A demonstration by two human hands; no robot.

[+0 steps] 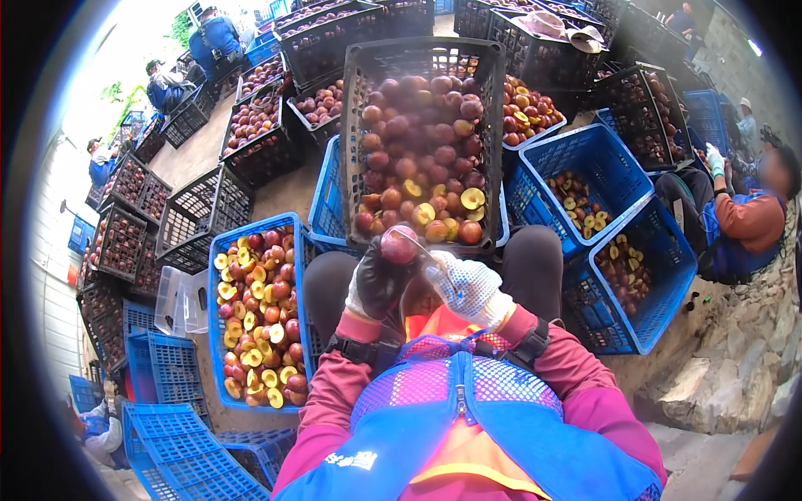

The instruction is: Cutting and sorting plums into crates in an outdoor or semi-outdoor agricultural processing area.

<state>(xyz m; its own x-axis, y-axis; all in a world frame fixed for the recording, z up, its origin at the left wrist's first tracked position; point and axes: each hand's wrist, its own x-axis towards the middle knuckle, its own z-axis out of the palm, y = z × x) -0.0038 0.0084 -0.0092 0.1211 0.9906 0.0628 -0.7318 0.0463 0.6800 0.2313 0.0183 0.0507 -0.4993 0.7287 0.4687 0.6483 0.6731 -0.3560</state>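
In front of my lap, my left hand in a dark glove is closed around a reddish-purple plum. My right hand, wearing a white dotted glove, grips a small knife whose thin blade touches the plum's right side. The knife's handle is hidden in my fingers. Just beyond both hands, a black crate stands tilted toward me on a blue crate, holding whole plums and some cut halves. A blue crate by my left leg is full of halved and whole plums.
Two blue crates with cut plums stand to my right. A co-worker sits beyond them. Stacked black crates of plums fill the back. At left are an unfilled-looking black crate, clear bins and blue crates.
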